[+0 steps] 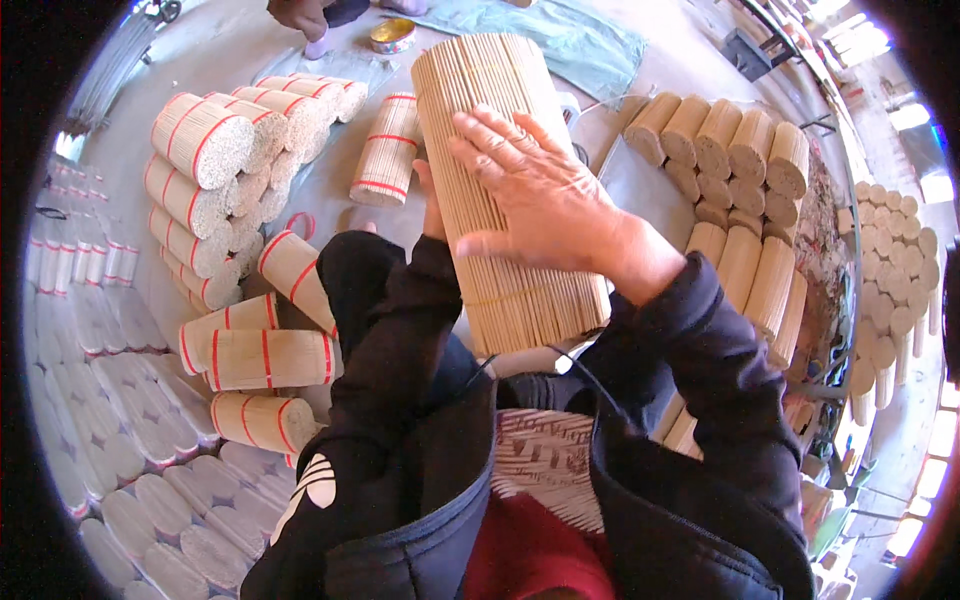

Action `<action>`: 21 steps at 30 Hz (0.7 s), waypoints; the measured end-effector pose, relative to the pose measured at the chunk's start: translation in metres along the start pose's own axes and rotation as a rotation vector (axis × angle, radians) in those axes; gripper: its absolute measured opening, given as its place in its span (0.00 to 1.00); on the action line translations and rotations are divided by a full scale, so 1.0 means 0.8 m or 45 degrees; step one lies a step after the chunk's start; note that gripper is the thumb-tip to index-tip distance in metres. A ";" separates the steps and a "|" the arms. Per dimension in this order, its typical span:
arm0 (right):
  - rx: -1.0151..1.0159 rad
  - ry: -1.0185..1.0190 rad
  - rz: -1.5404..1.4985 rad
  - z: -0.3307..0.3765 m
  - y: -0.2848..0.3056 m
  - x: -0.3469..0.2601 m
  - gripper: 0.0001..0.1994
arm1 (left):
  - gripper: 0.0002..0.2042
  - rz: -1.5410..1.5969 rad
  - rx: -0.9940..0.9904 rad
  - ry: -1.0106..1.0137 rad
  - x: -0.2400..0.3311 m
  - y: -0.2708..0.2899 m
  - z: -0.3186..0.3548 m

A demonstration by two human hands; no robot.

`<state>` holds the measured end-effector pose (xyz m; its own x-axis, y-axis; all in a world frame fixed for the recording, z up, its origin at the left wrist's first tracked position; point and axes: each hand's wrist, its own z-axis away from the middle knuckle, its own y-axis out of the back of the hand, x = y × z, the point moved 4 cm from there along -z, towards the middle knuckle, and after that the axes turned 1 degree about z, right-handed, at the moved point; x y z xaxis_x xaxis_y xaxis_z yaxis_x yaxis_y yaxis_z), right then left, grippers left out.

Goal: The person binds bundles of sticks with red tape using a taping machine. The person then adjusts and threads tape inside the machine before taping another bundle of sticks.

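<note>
Stick bundle (pixel 500 190): we press our flat, spread right hand (pixel 545 200) on top; our left hand (pixel 432 205) grips it from beneath, mostly hidden.

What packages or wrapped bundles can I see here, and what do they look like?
Stick bundles with red bands: left, tan cylinders, stacked.
Plastic-wrapped packs: far left, whitish rows.
Unbanded bundles: right, tan pile.
Round tin: top, gold.
No signs or screens.
</note>
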<state>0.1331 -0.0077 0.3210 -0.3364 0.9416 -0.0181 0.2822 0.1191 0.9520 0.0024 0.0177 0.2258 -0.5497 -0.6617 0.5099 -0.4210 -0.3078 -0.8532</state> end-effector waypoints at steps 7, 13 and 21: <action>0.035 -0.051 -0.030 0.002 0.011 -0.007 0.46 | 0.43 -0.007 -0.066 0.000 0.001 -0.017 0.036; 0.100 0.009 -0.045 0.020 0.011 -0.014 0.46 | 0.43 -0.011 -0.091 -0.005 -0.005 -0.012 0.069; 0.113 -0.053 -0.080 0.035 -0.003 0.004 0.45 | 0.43 0.019 -0.128 -0.008 -0.013 -0.011 0.065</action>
<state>0.1561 0.0035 0.3099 -0.3185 0.9435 -0.0911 0.3410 0.2038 0.9177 0.0495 -0.0083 0.2223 -0.5517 -0.6701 0.4966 -0.4837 -0.2280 -0.8450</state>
